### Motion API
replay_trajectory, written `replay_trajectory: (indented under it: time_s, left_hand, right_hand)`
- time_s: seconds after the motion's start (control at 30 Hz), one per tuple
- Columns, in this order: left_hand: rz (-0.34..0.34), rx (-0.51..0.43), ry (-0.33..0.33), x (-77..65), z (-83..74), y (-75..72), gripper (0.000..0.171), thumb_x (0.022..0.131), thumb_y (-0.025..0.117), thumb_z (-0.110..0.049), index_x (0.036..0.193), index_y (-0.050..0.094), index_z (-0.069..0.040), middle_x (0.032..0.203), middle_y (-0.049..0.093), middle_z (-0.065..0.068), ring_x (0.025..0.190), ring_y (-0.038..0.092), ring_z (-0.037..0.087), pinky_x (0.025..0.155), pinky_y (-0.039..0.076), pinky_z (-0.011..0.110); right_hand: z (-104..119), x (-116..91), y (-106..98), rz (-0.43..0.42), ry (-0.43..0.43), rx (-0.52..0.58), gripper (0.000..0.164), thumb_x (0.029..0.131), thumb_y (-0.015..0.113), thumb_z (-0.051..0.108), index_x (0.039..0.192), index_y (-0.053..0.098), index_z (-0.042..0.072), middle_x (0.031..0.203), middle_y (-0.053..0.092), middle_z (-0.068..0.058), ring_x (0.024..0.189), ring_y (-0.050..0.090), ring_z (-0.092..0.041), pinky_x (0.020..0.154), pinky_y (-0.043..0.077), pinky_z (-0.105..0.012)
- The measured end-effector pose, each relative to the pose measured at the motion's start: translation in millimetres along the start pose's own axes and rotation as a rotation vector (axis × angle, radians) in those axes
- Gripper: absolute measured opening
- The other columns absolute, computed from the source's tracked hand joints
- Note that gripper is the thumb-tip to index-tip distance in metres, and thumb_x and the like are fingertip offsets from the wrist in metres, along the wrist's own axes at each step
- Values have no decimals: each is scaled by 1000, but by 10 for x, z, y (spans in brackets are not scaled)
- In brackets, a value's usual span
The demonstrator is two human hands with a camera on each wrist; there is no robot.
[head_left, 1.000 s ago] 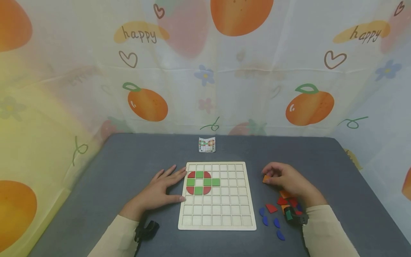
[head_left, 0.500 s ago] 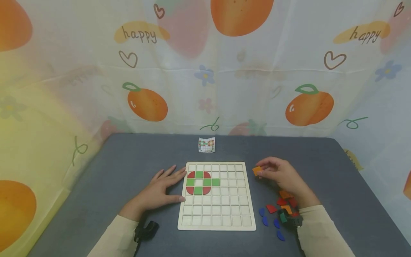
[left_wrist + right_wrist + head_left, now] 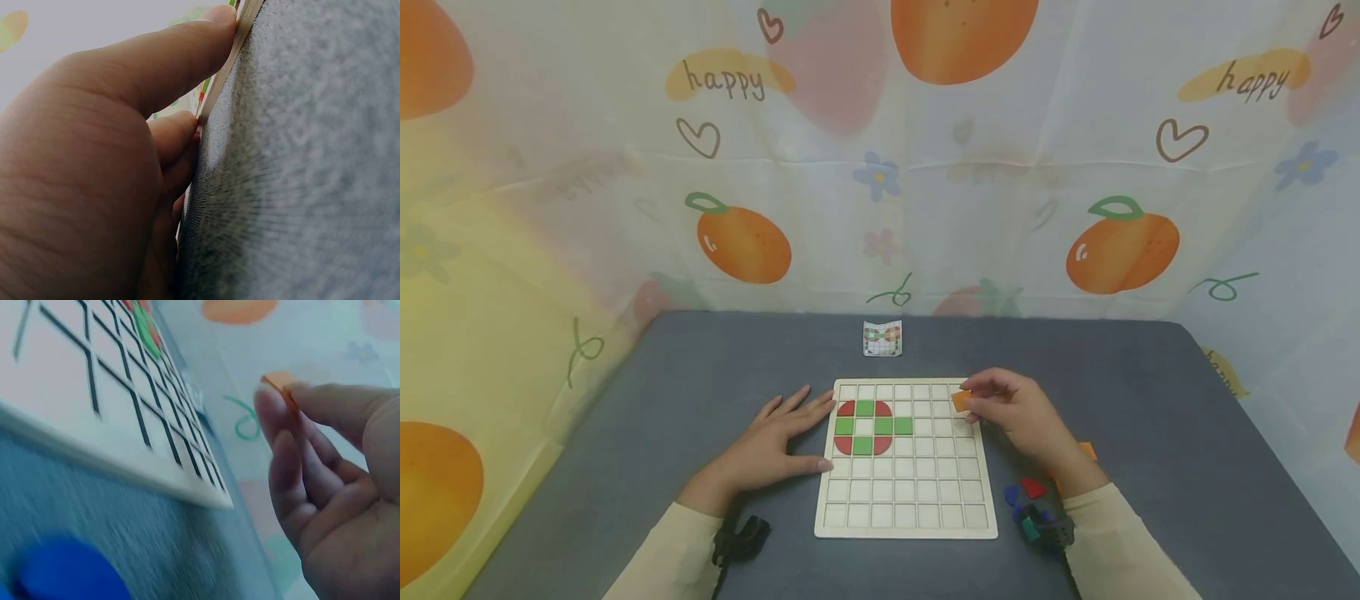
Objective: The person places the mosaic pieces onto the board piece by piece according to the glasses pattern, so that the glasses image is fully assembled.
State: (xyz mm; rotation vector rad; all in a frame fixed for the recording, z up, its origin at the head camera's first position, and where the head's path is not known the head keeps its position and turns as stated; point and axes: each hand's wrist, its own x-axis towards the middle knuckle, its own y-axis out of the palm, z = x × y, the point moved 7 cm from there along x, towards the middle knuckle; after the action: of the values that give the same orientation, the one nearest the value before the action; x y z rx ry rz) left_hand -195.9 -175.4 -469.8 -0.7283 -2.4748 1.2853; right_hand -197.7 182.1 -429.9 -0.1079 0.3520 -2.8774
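Between thumb and fingertips, my right hand (image 3: 1011, 408) pinches an orange tile (image 3: 961, 401) above the far right corner of the pale grid board (image 3: 906, 492). In the right wrist view the orange tile (image 3: 280, 381) is seen nearly edge-on, held clear of the board (image 3: 119, 450). With fingers spread, my left hand (image 3: 767, 450) touches the board's left edge with thumb and fingertips. Green tiles (image 3: 903, 426) and red rounded tiles (image 3: 882, 445) form a ring in the board's upper left, with one green tile sticking out on its right.
Beyond the board lies a small printed pattern card (image 3: 882, 339). Right of the board are loose pieces: a red one (image 3: 1033, 487), blue ones (image 3: 1011, 495) and an orange one (image 3: 1087, 451), partly hidden by the right forearm. A patterned curtain (image 3: 880, 208) hangs behind the table.
My right hand has carried the orange tile leftward from beside the loose pieces to over the board's far right corner. The left hand has stayed at the board's edge.
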Motion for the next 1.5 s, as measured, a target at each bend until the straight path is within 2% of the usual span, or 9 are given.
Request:
replay_trajectory:
  time_s: [0.2, 0.33, 0.6, 0.83, 1.03, 1.3, 1.5]
  left_hand:
    - [1, 0, -2, 0, -6, -6, 100, 90, 83, -63, 171, 40, -22, 174, 34, -5, 165, 13, 34, 126, 2, 67]
    - [1, 3, -4, 0, -6, -6, 100, 90, 83, -63, 171, 40, -22, 174, 34, -5, 165, 13, 34, 126, 2, 67]
    - [2, 1, -1, -1, -18, -8, 99, 91, 83, -62, 171, 41, -22, 175, 34, -5, 165, 14, 35, 125, 2, 68]
    - [1, 2, 4, -9, -16, -12, 99, 91, 83, -62, 171, 40, -22, 175, 34, -5, 165, 13, 34, 125, 2, 67]
    - [1, -4, 10, -7, -14, -11, 99, 91, 83, -62, 171, 40, -22, 175, 33, -5, 165, 14, 35, 125, 2, 67]
    - [3, 1, 6, -5, -9, -10, 99, 91, 82, -63, 171, 39, -23, 175, 33, -7, 165, 13, 34, 126, 2, 67]
    - [7, 6, -1, -9, -6, -11, 100, 91, 83, -62, 171, 39, -22, 175, 33, -7, 165, 13, 33, 126, 2, 67]
  right_hand:
    - [9, 11, 227, -35, 34, -84, 18, 103, 78, 11, 119, 77, 4, 90, 70, -11, 82, 69, -33, 67, 54, -36]
    - [-54, 21, 384, -45, 60, -117, 15, 102, 78, 12, 117, 79, 7, 83, 67, -7, 74, 68, -27, 62, 53, -34]
    - [-104, 6, 564, -85, 88, -231, 12, 101, 80, 12, 113, 80, 11, 80, 67, 2, 68, 65, -19, 66, 54, -37]
    - [-80, -10, 642, -136, 54, -336, 14, 99, 81, 16, 113, 82, 11, 82, 69, 9, 74, 63, -12, 72, 55, -38]
    - [-62, -14, 639, -141, 46, -337, 23, 105, 75, 24, 124, 81, 12, 92, 70, 8, 80, 64, -13, 76, 54, -40]
    - [-62, -4, 618, -132, 45, -326, 21, 109, 70, 22, 126, 79, 13, 103, 71, 5, 86, 64, -12, 80, 54, -41]
    - [-65, -10, 621, -101, 68, -253, 24, 110, 70, 23, 130, 77, 12, 102, 70, 3, 78, 66, -15, 74, 54, -40]
